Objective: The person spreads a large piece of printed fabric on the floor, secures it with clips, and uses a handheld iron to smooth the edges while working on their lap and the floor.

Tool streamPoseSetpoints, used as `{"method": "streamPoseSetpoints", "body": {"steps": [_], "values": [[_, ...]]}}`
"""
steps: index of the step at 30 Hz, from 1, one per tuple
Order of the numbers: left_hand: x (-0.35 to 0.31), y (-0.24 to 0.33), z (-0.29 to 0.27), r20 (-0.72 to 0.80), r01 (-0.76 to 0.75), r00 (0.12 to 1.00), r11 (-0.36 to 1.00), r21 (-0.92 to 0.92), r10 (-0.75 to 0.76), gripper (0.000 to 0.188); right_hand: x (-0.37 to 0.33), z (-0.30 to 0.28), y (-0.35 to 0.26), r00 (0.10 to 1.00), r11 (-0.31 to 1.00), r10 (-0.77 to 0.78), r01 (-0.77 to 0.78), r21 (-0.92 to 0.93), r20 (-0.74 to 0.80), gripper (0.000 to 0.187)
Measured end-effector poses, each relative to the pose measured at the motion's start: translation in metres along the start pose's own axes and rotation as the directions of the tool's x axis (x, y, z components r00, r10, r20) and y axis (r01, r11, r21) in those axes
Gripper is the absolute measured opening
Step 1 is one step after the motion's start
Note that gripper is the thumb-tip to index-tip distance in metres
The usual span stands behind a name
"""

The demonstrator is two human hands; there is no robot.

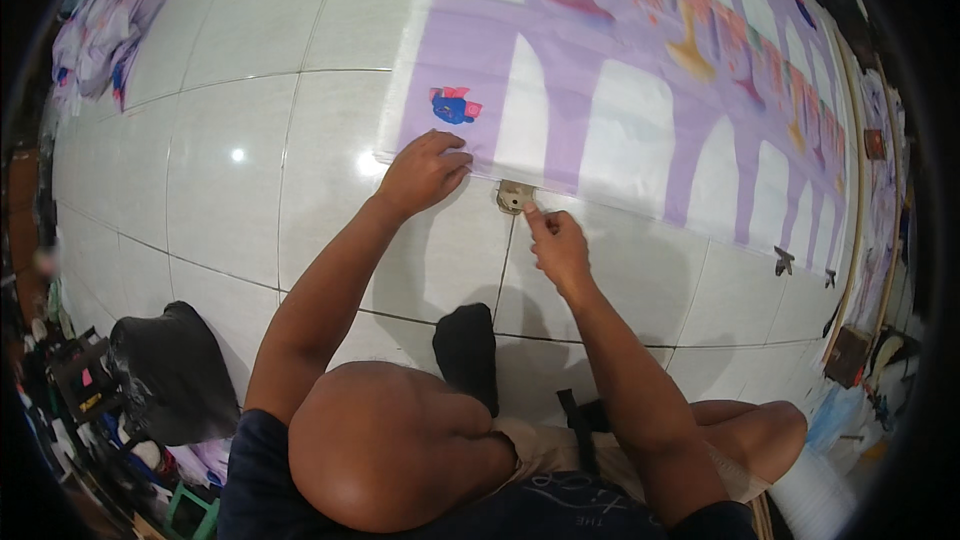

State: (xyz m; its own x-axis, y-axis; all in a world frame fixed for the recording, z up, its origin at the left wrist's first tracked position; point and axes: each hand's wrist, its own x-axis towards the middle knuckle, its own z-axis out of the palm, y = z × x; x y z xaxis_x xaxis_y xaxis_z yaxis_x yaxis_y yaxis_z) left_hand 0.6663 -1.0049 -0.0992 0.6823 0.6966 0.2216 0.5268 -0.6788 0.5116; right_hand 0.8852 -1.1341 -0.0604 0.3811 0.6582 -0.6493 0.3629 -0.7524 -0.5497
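Observation:
A long purple-and-white printed sheet (625, 165) lies on the floor before me, its near edge slanting down to the right. My left hand (425, 172) is at this edge near the left corner, with bent fingers pinching the border beside a small blue and pink printed motif (455, 106). A tan metal clip (514, 196) sits on the same edge, right of that hand. My right hand (558, 245) has closed fingers and grips the clip by its near end, thumb on top. Farther right, two dark clips (784, 261) are on the edge.
Pale floor tiles (235, 195) surround the sheet. Crumpled purple cloth (125, 15) lies at the far left. A black plastic-covered bundle (172, 372) stands near left, with clutter beside it. My black-socked foot (467, 355) is below the clip. Wooden strips (858, 200) run along the right.

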Motion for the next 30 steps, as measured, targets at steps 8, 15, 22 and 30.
{"method": "streamPoseSetpoints", "body": {"steps": [8, 15, 22, 30], "values": [[0.001, -0.001, -0.003, 0.041, -0.018, 0.999, 1.0, 0.01, 0.018, 0.027, -0.01, 0.037, -0.029, 0.97, 0.708, 0.22, -0.234, 0.666, 0.106, 0.054], [0.001, -0.003, -0.006, 0.08, -0.025, 0.997, 0.999, 0.026, 0.023, 0.029, -0.012, 0.052, -0.046, 0.92, 0.281, 0.3, -0.337, 0.899, 0.251, 0.041], [0.005, -0.002, -0.003, 0.075, -0.081, 0.994, 0.995, 0.06, 0.076, 0.029, -0.013, 0.049, -0.006, 0.961, 0.43, 0.199, -0.262, 0.864, 0.193, 0.038], [0.011, -0.003, 0.002, 0.035, -0.177, 0.984, 0.975, 0.137, 0.174, 0.023, -0.032, 0.023, 0.08, 0.977, 0.794, 0.087, -0.188, 0.578, 0.197, 0.038]]}}
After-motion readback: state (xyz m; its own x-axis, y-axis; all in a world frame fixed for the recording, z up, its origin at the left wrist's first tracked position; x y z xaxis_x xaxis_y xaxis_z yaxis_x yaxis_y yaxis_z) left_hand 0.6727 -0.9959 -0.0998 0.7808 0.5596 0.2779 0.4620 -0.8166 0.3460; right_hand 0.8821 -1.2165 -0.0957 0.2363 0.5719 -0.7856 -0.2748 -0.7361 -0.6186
